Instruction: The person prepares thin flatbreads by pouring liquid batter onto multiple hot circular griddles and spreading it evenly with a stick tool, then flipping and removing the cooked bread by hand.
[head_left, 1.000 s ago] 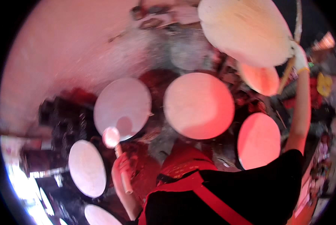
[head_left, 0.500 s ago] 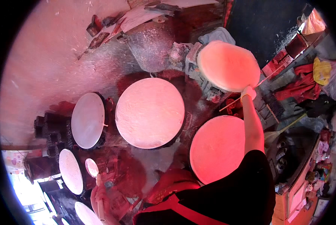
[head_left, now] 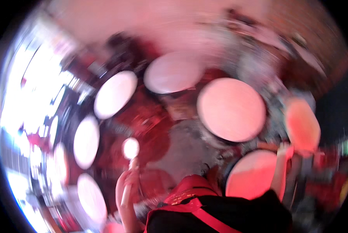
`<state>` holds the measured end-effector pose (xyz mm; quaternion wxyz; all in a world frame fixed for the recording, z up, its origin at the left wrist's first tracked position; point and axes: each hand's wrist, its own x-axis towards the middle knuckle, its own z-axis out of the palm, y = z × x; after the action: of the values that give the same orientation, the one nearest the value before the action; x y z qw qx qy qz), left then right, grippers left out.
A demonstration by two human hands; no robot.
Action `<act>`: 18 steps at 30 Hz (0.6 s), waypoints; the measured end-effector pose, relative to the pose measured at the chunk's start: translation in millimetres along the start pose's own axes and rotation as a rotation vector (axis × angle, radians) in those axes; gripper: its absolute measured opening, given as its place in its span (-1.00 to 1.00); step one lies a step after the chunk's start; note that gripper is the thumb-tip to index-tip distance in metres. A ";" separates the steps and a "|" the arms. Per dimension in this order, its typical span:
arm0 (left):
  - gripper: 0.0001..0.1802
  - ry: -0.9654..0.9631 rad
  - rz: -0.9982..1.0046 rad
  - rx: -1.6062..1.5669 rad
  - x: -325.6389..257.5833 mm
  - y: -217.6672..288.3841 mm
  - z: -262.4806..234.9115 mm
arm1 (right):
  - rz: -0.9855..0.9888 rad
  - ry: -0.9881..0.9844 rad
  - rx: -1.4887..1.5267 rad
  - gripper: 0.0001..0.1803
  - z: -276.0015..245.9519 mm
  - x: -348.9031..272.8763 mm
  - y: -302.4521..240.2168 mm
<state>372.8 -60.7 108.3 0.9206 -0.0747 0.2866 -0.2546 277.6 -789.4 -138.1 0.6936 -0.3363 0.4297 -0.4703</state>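
L hand clamped on round-headed stick; R hand grips pale disc; hands well apart.

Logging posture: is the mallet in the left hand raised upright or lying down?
Upright: the mallet rises from the left hand, its round head uppermost. The image is blurred.

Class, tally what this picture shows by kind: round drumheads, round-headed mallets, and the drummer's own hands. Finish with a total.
round drumheads: 7 clear ones; blur at the left rim may hide more
round-headed mallet: 1
hands: 2, the left hand with its grip on the mallet's shaft, the right hand raised by the far-right drumhead
Total: 10
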 end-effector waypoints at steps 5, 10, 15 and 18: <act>-0.79 -0.136 0.161 -0.289 -89.5 34.6 -103.4 | 0.536 -0.786 -0.408 -0.80 171.2 -239.8 105.6; -0.77 -0.100 0.796 -0.414 -206.0 29.7 -221.6 | 0.963 -1.726 -1.019 -0.57 232.1 -554.3 165.4; -0.66 1.504 1.485 0.380 -288.8 41.4 -351.3 | 0.683 -2.495 -1.129 -0.51 140.4 -742.3 171.2; -0.65 2.457 1.202 1.202 -368.1 72.5 -495.1 | 0.572 -2.921 -1.003 -0.51 69.8 -827.4 202.7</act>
<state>-136.3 194.1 -140.3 -0.0320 0.6874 0.7046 0.1734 259.0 61.1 -54.9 0.3778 -0.5806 -0.4335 0.5763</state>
